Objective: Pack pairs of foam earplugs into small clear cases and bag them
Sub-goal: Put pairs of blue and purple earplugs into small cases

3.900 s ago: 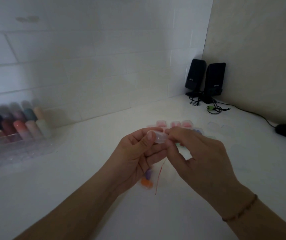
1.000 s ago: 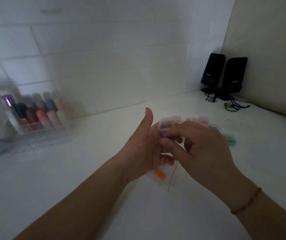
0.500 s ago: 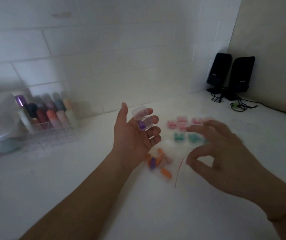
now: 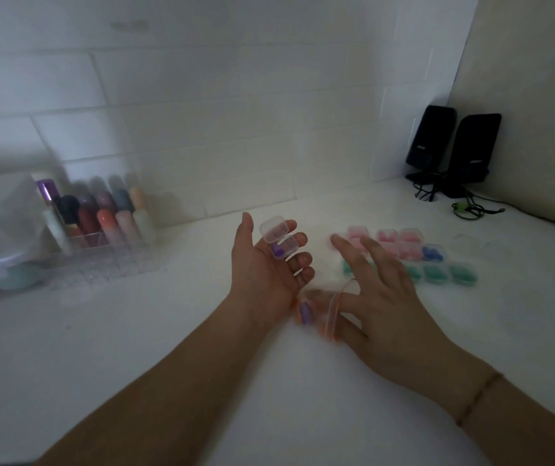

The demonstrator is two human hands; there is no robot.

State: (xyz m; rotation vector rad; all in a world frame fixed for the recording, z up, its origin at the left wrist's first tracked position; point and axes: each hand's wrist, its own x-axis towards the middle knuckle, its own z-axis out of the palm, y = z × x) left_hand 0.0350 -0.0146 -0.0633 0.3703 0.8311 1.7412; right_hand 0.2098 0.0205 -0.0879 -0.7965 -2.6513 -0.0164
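View: one head-worn wide-angle camera, no second view to overlap.
Facing: forward and down across the white counter [image 4: 135,348] toward the tiled wall [image 4: 202,112] and the corner.
Nearness: close; both forearms run in from the bottom edge.
Far reach: speakers [image 4: 454,149] in the right corner.
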